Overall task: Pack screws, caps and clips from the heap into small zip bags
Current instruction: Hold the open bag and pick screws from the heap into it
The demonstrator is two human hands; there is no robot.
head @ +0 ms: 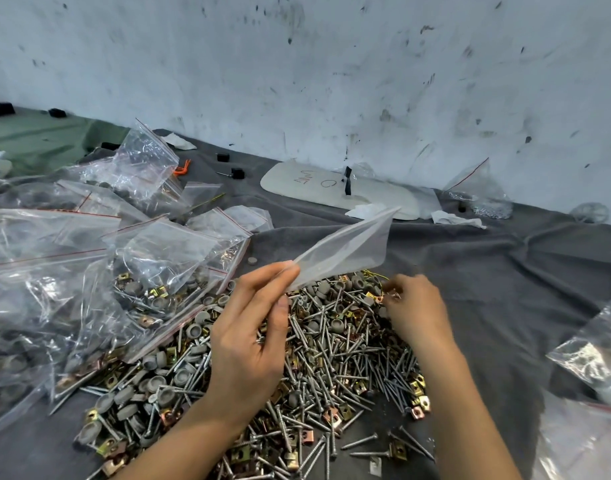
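— Bag position?
— I read the zip bag (345, 251) above the heap (331, 368), long axis rising rightward from the left hand (252, 337), which pinches its lower end.
— Other hand?
— Below the bag, the right hand (415, 313) curls its fingers into the heap; whether it holds anything, I cannot tell.

2 bare forearms are reaching in from the near edge. The left hand (252, 327) is hovering at centre, its thumb and forefinger pinching the corner of a small zip bag (349, 251). The right hand (415, 310) is sitting farther right, knuckles up, fingers curling downward; its blurred fingertips are hiding any grip.
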